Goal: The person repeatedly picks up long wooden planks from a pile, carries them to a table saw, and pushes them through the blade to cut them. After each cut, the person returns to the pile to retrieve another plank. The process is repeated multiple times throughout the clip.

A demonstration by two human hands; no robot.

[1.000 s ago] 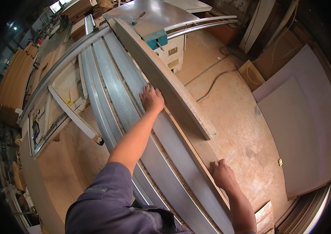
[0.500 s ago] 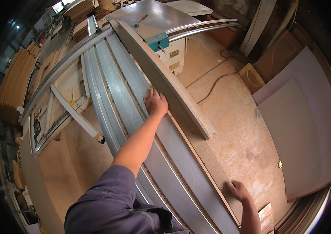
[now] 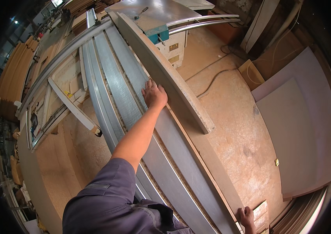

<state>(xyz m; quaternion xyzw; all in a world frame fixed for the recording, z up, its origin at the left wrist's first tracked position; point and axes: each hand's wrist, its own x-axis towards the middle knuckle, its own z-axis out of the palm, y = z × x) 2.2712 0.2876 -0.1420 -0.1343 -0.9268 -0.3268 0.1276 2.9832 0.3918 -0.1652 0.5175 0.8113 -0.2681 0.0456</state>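
Observation:
A long, narrow brown board strip [image 3: 220,167] lies along the right edge of a grooved metal sliding table [image 3: 128,78]. My left hand [image 3: 155,94] rests on the table's right edge with fingers spread, its heel by the strip's edge. Beyond its fingers stands a long upright rail or board [image 3: 169,78], tilted across my view and running along the table's right side. My right hand [image 3: 246,215] is low at the right, fingers curled at the outer edge of the strip's near end. Its grip is partly hidden.
A teal-and-white machine housing [image 3: 159,35] and two metal rails [image 3: 204,24] stand at the back. At the right, large sheets [image 3: 302,132] lean. A frame with a diagonal brace [image 3: 71,105] extends left. Cables [image 3: 216,80] lie on the floor; stacked boards [image 3: 15,78] stand far left.
My right hand has moved nearer to me along the strip, down to its near end. My left hand keeps its place on the table edge. The whole view has shifted slightly.

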